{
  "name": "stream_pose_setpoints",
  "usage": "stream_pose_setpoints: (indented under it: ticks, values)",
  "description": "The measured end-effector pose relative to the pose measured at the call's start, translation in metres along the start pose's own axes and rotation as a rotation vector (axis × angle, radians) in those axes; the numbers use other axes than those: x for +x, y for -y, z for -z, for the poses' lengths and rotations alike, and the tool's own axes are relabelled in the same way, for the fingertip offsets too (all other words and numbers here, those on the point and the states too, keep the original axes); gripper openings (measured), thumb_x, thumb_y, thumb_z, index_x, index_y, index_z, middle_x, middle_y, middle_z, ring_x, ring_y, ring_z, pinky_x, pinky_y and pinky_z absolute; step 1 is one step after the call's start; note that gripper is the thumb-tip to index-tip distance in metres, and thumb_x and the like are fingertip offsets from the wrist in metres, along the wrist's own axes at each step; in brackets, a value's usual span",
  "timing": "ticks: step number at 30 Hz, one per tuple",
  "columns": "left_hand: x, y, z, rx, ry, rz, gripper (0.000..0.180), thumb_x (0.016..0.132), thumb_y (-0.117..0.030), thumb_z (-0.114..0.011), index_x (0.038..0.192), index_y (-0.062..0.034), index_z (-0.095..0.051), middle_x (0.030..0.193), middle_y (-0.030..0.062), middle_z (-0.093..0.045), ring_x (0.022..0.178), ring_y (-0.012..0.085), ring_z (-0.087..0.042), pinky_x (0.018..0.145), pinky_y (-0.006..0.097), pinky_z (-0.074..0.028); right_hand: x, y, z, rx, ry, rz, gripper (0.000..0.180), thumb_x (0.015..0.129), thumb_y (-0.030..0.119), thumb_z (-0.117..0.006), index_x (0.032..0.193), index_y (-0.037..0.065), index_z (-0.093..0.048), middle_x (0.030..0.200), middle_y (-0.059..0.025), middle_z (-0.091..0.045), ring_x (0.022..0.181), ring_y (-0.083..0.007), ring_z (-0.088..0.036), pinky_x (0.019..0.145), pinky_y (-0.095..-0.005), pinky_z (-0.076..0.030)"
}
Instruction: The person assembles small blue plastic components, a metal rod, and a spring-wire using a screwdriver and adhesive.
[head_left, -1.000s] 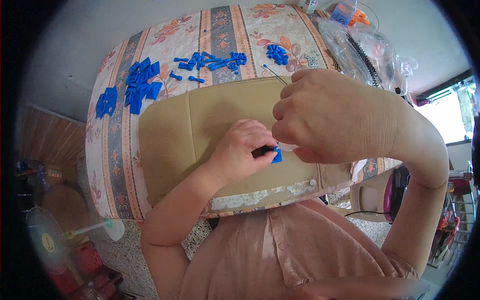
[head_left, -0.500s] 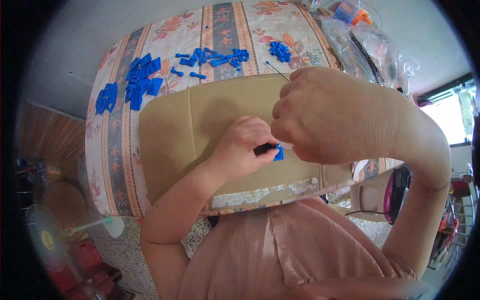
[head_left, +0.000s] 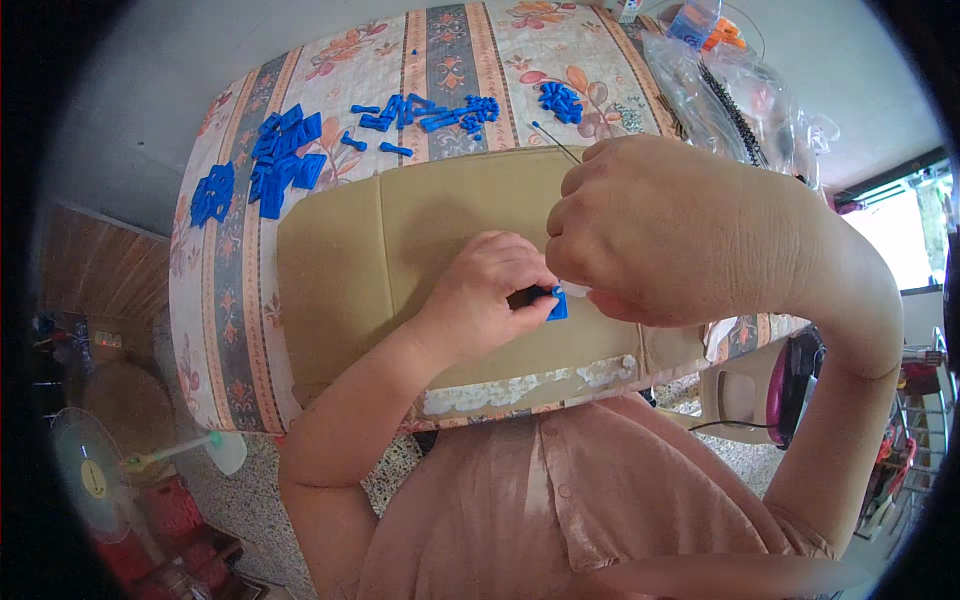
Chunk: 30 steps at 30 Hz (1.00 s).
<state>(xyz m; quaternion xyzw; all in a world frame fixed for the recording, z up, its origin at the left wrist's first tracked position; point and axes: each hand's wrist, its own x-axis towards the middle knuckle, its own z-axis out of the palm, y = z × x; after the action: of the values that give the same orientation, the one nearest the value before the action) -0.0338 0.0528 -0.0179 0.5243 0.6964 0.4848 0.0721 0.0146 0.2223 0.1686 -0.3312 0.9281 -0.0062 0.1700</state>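
Over a brown cardboard sheet (head_left: 340, 250), my left hand (head_left: 485, 285) pinches a small blue plastic piece (head_left: 558, 308) between thumb and fingers. Most of that piece is hidden by the fingers. My right hand (head_left: 670, 230) is closed just to its right, back of the hand upward, and almost touches my left fingertips. A thin dark rod with a small blue tip (head_left: 536, 125) sticks out beyond its knuckles. Something pale and translucent shows under the right fingers, too covered to name.
Flat blue pieces (head_left: 285, 155) and more blue pieces (head_left: 212, 195) lie at the far left on the floral tablecloth (head_left: 235, 330). Blue peg-like pieces (head_left: 400, 112) and small blue parts (head_left: 560, 102) sit further back. Clear plastic bags (head_left: 690, 85) lie at the far right, near a bottle (head_left: 693, 22).
Hardly anything differs. My right hand has shifted very slightly to the right, while both hands keep their hold.
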Motion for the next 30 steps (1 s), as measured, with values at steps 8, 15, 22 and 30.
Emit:
stream_pose_setpoints:
  ticks: [8,15,22,30]
  values:
    - [0.002,-0.002,0.003,0.019,0.028,-0.017,0.018,0.071,-0.009,-0.077,0.083,-0.009,-0.063,0.09,0.0053,-0.067,0.093,0.0264,-0.063,0.089,0.042,-0.047,0.0,0.002,0.001,-0.009,0.018,-0.027,0.014,0.07,0.015,-0.073,0.074,0.003,-0.067,0.076,-0.0118,-0.068,0.083,-0.0306,-0.067,0.079,-0.0402,-0.052]
    - [0.006,-0.003,0.003,0.038,-0.023,-0.086,0.016,0.073,-0.009,-0.075,0.083,-0.0091,-0.064,0.091,0.0025,-0.069,0.092,0.0248,-0.064,0.089,0.041,-0.048,-0.01,-0.007,0.004,-0.06,-0.048,-0.026,0.019,0.066,0.016,-0.075,0.074,0.002,-0.064,0.074,-0.0118,-0.063,0.079,-0.033,-0.064,0.075,-0.0433,-0.05]
    - [0.006,-0.002,0.006,0.061,0.009,-0.112,0.019,0.072,-0.005,-0.078,0.088,-0.0088,-0.068,0.096,0.0046,-0.072,0.094,0.0258,-0.066,0.089,0.04,-0.05,-0.041,-0.037,-0.011,0.044,-0.264,0.03,0.021,0.064,0.014,-0.075,0.076,0.001,-0.064,0.07,-0.011,-0.06,0.074,-0.0325,-0.062,0.069,-0.0428,-0.048]
    - [0.006,-0.002,0.005,0.059,0.027,-0.083,0.018,0.072,-0.005,-0.078,0.088,-0.0081,-0.068,0.098,0.0044,-0.073,0.095,0.0259,-0.066,0.09,0.039,-0.049,-0.06,-0.056,-0.044,0.417,-0.366,0.013,0.022,0.067,0.014,-0.074,0.083,0.0,-0.068,0.072,-0.011,-0.062,0.07,-0.0314,-0.062,0.065,-0.0402,-0.048]
